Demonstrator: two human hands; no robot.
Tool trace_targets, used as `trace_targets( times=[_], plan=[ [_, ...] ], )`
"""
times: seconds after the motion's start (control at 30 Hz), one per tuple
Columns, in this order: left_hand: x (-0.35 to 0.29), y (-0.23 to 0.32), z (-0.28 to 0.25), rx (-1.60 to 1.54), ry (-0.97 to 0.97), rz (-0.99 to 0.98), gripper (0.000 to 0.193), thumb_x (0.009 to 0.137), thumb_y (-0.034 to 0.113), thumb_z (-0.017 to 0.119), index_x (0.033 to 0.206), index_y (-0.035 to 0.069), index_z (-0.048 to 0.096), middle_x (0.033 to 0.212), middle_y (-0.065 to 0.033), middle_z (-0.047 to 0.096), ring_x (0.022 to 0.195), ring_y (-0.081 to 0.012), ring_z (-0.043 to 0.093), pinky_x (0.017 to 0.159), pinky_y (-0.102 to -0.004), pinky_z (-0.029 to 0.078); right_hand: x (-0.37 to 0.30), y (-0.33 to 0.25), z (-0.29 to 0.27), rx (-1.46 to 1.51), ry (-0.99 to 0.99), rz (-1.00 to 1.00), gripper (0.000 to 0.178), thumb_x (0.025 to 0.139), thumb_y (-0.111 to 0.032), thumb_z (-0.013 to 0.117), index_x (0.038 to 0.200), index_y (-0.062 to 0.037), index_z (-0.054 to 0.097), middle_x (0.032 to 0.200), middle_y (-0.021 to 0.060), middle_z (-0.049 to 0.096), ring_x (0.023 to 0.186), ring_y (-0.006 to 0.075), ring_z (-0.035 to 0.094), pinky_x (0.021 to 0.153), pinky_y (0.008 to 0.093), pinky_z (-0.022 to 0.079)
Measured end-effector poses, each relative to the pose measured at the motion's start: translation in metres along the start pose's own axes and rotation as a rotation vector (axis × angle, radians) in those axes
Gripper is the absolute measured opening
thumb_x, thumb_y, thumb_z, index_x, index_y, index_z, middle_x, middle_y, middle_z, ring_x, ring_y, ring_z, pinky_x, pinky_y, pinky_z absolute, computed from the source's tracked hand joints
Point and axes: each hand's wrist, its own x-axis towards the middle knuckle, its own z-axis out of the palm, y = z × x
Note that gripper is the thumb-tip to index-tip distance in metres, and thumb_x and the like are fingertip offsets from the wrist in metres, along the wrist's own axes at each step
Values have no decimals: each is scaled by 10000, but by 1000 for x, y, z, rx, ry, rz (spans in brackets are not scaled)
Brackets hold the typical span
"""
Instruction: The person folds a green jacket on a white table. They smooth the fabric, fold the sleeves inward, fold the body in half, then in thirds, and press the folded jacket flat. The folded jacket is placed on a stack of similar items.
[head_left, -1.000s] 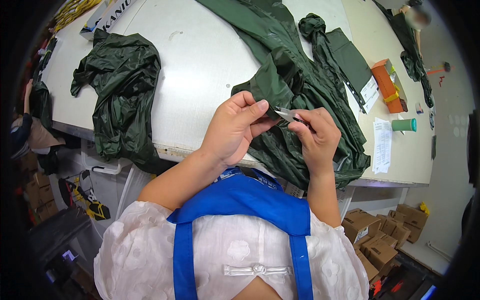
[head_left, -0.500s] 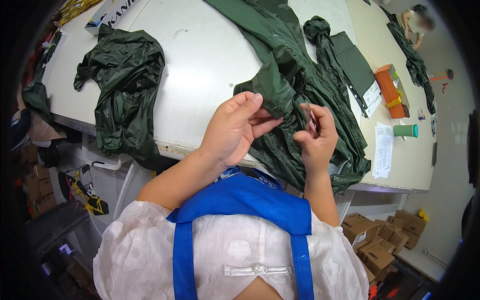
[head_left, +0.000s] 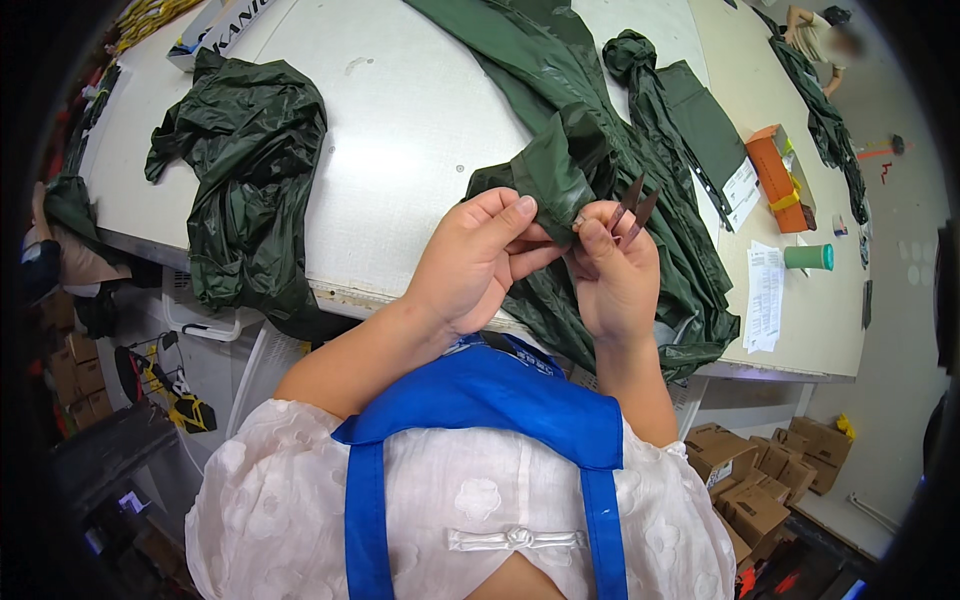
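A dark green, shiny waterproof garment (head_left: 553,180) lies bunched over the table's near edge, with a long part running away toward the back. My left hand (head_left: 468,262) pinches a folded edge of it between thumb and fingers. Close beside, my right hand (head_left: 615,275) is closed around a pair of thread snips (head_left: 636,208), whose dark blades stick up past the fingers and stand apart. The right thumb and forefinger also pinch together at the fabric's edge, on something too small to make out.
Another crumpled green garment (head_left: 255,180) hangs over the table edge at left. On the right of the white table (head_left: 400,150) are an orange box (head_left: 780,180), a green cylinder (head_left: 808,257) and paper sheets (head_left: 765,300). Cardboard boxes (head_left: 755,510) stand below. A person (head_left: 815,45) works at the far right.
My right hand has moved left to the fabric edge and turned, so the snips' blades now point up and away. The left hand keeps its pinch almost in place.
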Motion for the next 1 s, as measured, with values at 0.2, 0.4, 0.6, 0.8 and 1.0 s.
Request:
trace_targets(
  times=[0.2, 0.4, 0.6, 0.8, 1.0],
  plan=[
    [-2, 5, -3, 6, 52, 25, 157, 976, 181, 474, 962, 35, 528, 995, -135, 635, 936, -202, 632, 903, -353, 520, -17, -21, -2, -940, -305, -546, 339, 698, -232, 748, 965, -53, 642, 725, 16, 501, 629, 122, 499, 522, 235, 389],
    [-1, 9, -2, -22, 5, 18, 170, 983, 191, 458, 968, 35, 526, 1016, -145, 638, 958, -214, 636, 914, -358, 523, -13, -23, -41, -1041, 60, -521, 308, 708, -129, 767, 971, -21, 648, 858, 38, 569, 704, 104, 514, 567, 189, 430],
    [-5, 11, -2, -15, -13, -50, 144, 976, 178, 473, 936, 52, 528, 991, -98, 632, 945, -175, 618, 919, -360, 508, -1, -18, -37, -895, -62, -532, 377, 661, 3, 781, 1019, -25, 665, 896, 54, 577, 782, 126, 567, 641, 219, 525],
    [-7, 13, 0, -9, -18, -50, 147, 977, 186, 470, 948, 53, 524, 992, -98, 632, 937, -171, 622, 914, -356, 513, 0, -19, -35, -888, -99, -549, 379, 651, -23, 794, 1010, -36, 673, 883, 48, 576, 777, 121, 566, 634, 220, 521],
    [-7, 10, 2, -9, -21, -71, 149, 978, 191, 471, 963, 51, 519, 997, -104, 631, 944, -177, 626, 913, -356, 514, 3, -15, -34, -852, -133, -591, 379, 642, -30, 799, 1001, -39, 681, 850, 45, 586, 764, 126, 576, 620, 227, 496]
  ],
)
